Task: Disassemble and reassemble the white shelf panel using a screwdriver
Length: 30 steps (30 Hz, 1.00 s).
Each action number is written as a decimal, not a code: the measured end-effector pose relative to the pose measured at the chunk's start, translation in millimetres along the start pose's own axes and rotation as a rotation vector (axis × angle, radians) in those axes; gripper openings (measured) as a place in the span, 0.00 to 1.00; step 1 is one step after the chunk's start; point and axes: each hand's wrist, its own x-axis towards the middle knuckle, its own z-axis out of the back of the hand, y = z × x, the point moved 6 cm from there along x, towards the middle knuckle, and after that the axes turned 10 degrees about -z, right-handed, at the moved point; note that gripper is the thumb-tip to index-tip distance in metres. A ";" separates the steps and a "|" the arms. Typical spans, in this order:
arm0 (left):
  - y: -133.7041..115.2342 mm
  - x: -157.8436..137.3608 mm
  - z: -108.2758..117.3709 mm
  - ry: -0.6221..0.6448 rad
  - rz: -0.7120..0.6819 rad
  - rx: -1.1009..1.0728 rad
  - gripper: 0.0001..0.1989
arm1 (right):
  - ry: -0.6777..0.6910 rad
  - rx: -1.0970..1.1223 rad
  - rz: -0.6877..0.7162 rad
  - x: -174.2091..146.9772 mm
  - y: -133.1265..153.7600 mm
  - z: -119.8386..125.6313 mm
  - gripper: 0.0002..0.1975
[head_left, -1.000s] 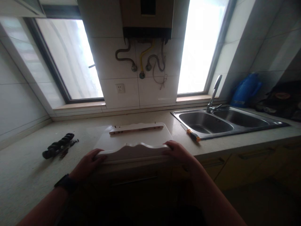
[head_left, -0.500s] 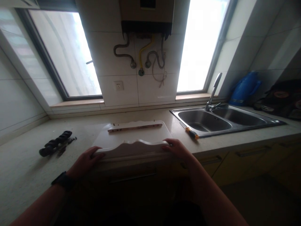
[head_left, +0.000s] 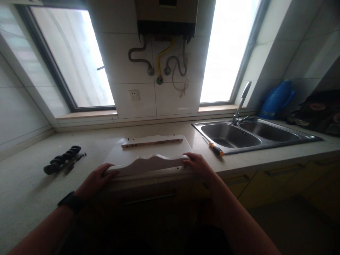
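My left hand (head_left: pixel 102 176), with a dark watch (head_left: pixel 71 201) on its wrist, is closed round the left end of a white wavy-edged board (head_left: pixel 152 163). Round the right end of that board my right hand (head_left: pixel 196 163) is closed. The board stands on edge near the counter's front, its right end slightly raised. Behind and below it a flat white panel (head_left: pixel 117 153) lies on the counter. Across the panel runs a narrow wooden strip (head_left: pixel 152 143) with small holes. Small pegs or screws show at the panel's far edge, too small to tell which.
A screwdriver (head_left: pixel 217 150) with a yellow and black handle lies beside the double sink (head_left: pixel 228 136) and its tap (head_left: pixel 240 102). Black ridged pieces (head_left: pixel 62 160) lie on the left of the counter (head_left: pixel 23 191). A blue jug (head_left: pixel 276 100) stands at the back right.
The wavy board's right end has risen a little with my right hand, and a small dark spot now shows below it. My left hand has barely moved.
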 end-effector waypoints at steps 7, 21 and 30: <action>-6.2 0.8 1.5 -0.011 -0.006 0.005 0.24 | -0.063 -0.042 -0.019 7.6 -7.1 -1.9 0.20; -3.2 -0.1 13.6 -0.017 -0.015 0.042 0.29 | -0.058 -0.166 -0.043 2.5 -5.5 -3.1 0.18; -11.0 -1.9 22.3 0.042 -0.093 0.038 0.21 | -0.074 -0.214 -0.041 -0.3 -2.4 -4.7 0.18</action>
